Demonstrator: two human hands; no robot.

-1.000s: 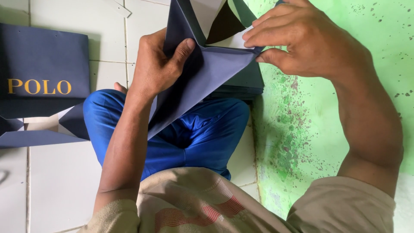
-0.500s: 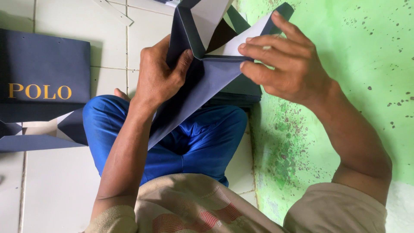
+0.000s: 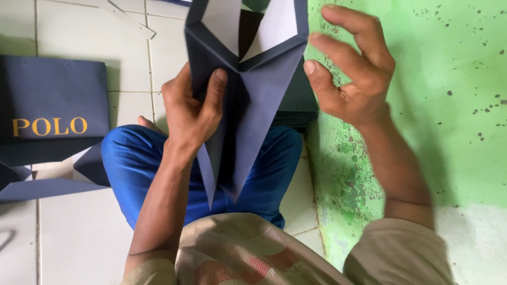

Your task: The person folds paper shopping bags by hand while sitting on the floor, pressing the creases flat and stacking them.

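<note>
Glossy white floor tiles meet a speckled green wall; a flat navy paper bag lies on the tiles. Over blue-trousered knees, the left hand pinches a stiff, creased navy paper sheet, white inside. The right hand hovers just beside it, fingers spread.

You are sitting on a white tiled floor; a flat navy paper bag is lying on it, with folded navy sheets just below that bag.
</note>
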